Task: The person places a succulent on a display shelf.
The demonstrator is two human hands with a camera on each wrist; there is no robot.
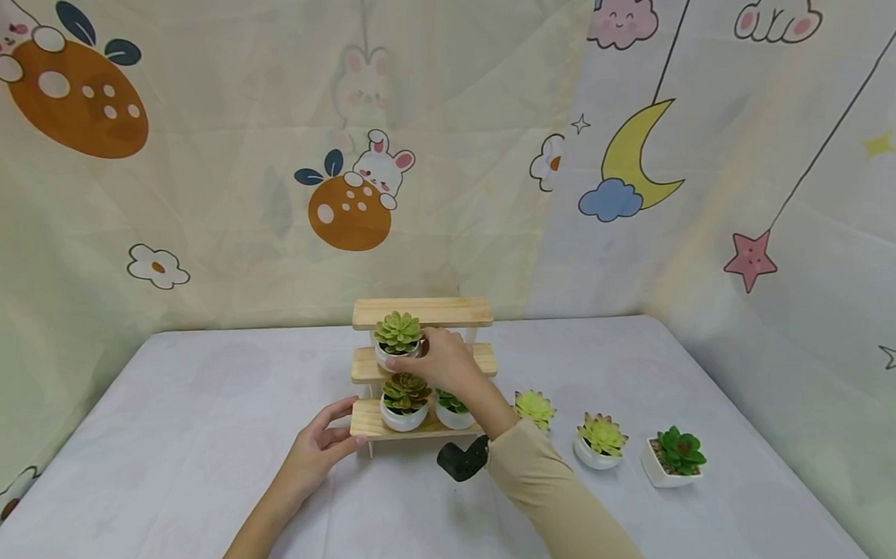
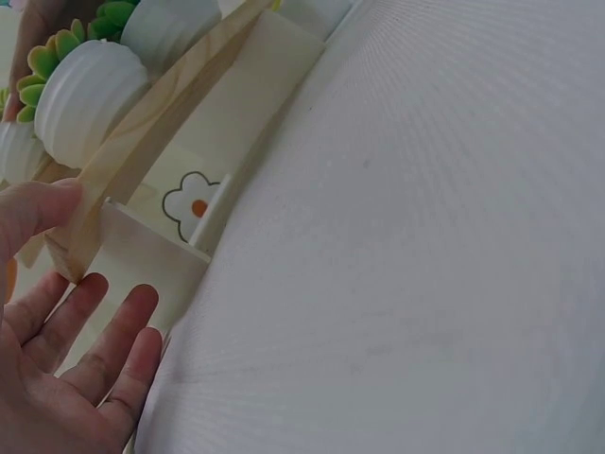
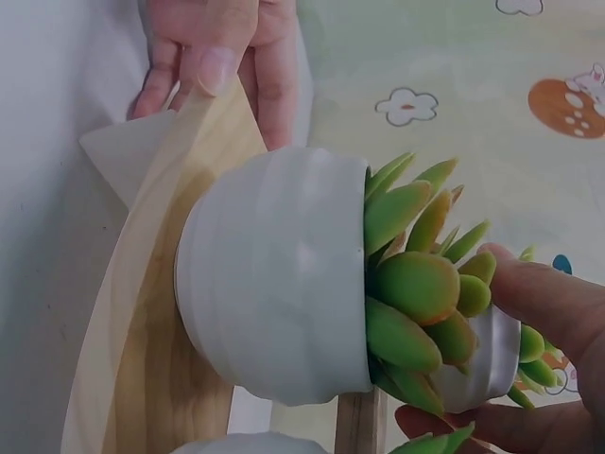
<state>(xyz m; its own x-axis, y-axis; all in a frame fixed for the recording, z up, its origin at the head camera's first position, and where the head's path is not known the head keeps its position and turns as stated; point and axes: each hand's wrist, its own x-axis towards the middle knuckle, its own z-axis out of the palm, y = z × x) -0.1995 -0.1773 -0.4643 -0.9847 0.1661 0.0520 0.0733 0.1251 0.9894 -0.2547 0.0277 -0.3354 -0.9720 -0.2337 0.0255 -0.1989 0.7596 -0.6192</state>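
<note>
A three-step wooden plant stand [image 1: 364, 421] on white supports stands at the back of the table. My left hand [image 1: 316, 448] holds the left end of its bottom step, thumb on the upper face and fingertips at the underside, as the left wrist view shows. With my right hand [image 1: 446, 361] I grip the white pot of a light green succulent [image 1: 398, 332] at the left of the middle step. Below it on the bottom step sits a reddish-green succulent [image 1: 406, 391] in a ribbed white pot [image 3: 284, 274]. Beside that one, another potted succulent [image 1: 452, 406] is partly behind my right wrist.
To the right of the stand are a yellow-green succulent [image 1: 534, 407], partly behind my sleeve, another in a round white pot [image 1: 597, 455], and a dark green one in a square white pot [image 1: 670, 474]. A printed cloth [image 1: 249, 196] hangs behind the white table [image 1: 220, 389].
</note>
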